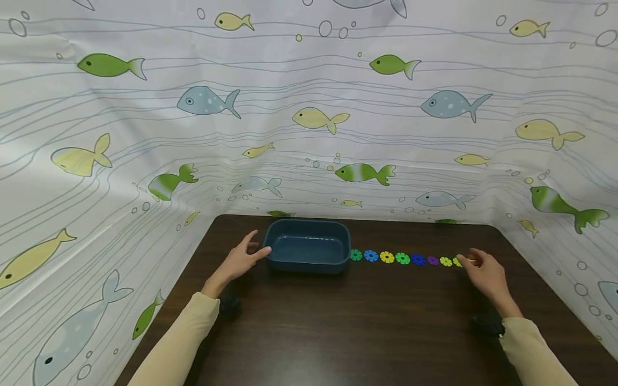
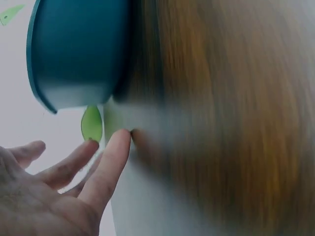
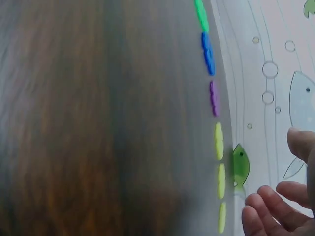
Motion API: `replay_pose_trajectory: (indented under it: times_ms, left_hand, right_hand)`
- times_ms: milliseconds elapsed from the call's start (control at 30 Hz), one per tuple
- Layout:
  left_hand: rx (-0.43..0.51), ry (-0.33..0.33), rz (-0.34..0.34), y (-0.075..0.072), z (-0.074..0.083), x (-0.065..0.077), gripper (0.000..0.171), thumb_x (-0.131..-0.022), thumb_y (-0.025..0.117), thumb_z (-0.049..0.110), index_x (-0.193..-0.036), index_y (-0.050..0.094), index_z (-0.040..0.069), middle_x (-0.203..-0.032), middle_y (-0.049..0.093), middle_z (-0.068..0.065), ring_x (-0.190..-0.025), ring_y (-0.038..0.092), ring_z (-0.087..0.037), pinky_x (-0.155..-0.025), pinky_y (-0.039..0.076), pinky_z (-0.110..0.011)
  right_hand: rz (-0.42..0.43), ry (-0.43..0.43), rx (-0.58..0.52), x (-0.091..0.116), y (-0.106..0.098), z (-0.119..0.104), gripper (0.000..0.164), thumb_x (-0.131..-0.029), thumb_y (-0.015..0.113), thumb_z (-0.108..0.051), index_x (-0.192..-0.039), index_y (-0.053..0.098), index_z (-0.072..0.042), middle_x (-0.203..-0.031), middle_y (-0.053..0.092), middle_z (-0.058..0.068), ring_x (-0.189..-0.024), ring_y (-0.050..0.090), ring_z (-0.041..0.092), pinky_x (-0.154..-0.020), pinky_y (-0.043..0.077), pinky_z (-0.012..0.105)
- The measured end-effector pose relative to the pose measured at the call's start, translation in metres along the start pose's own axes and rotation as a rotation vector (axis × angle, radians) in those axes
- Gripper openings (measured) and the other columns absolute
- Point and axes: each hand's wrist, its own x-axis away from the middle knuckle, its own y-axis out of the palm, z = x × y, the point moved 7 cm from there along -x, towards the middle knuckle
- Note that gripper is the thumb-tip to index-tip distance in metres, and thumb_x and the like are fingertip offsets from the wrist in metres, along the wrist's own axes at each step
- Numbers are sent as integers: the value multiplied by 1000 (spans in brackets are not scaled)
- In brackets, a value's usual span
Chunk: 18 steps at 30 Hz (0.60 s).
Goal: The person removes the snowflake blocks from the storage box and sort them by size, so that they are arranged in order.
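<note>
A dark blue rectangular basin [image 1: 304, 266] stands toward the back of the table. My left hand [image 1: 238, 261] hovers at its left end, fingers spread and holding nothing; the left wrist view shows a gap between the fingers [image 2: 113, 164] and the basin wall [image 2: 78, 54]. From the basin's right side runs a row of flat flower-shaped discs: green [image 1: 355, 254], blue [image 1: 370, 255], yellow [image 1: 387, 257], purple [image 1: 433, 260] and yellow-green [image 1: 446, 261] among them. Over the row's right end is my right hand [image 1: 488, 276], fingers loosely bent, nothing seen in them; it partly hides the last discs.
The dark brown wooden table [image 1: 338, 327] lies between both forearms. White sheeting [image 1: 309, 150] printed with fish encloses the table at the back and both sides. A dark band sits on each wrist.
</note>
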Motion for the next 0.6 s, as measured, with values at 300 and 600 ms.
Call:
replay_pose_trajectory:
  times_ms: [300, 600]
  left_hand:
    - [-103, 66, 49, -17, -5, 0, 75, -115, 48, 50, -170, 30, 2, -164, 48, -35, -153, 48, -53, -124, 41, -69]
    - [-373, 74, 48, -29, -10, -3, 86, -111, 49, 60, -171, 26, 3, -172, 36, -35, -159, 30, -60, -120, 36, -81]
  right_hand:
    - [-114, -130, 68, -8, 13, -35, 72, -114, 58, -37, -151, 44, 23, -145, 52, 50, -132, 52, 66, -107, 45, 78]
    - [-165, -210, 164, -18, 44, -77, 73, -112, 61, -37, -156, 42, 19, -154, 44, 49, -140, 45, 68, -114, 40, 80]
